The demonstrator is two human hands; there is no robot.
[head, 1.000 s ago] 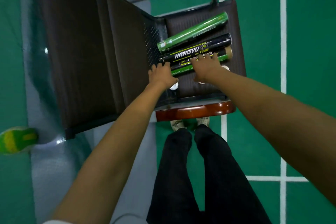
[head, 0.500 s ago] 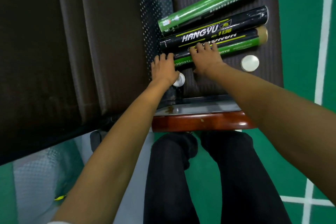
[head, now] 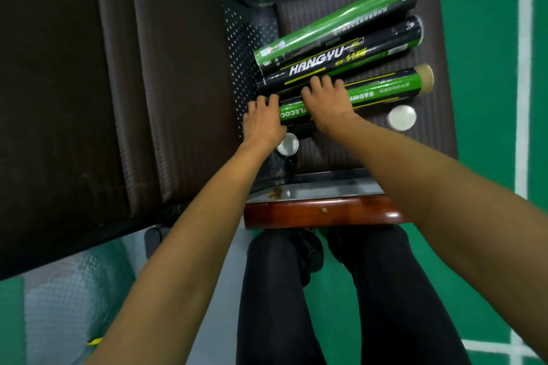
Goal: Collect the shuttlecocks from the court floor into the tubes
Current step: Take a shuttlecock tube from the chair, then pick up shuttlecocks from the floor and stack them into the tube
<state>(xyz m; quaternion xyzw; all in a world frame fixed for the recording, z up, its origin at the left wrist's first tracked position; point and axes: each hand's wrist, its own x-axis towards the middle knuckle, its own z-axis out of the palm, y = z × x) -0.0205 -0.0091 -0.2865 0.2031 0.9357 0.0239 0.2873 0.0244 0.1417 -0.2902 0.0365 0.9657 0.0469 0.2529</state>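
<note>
Tube pick-up from the chair seat (head: pixel 341 151)
Right hand (head: pixel 327 104) curls over the green-banded tube (head: pixel 382 92) under its fingers. The left hand (head: pixel 262 124) crowds the tube's end, grip unclear. No shuttlecocks in sight, so lifting it clear looks next.

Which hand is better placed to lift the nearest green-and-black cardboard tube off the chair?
Probably right. The right hand has its fingers curled over the middle of the green-and-black cardboard tube, near its balance point; the left hand sits at the tube's end by the brown backrest.
</note>
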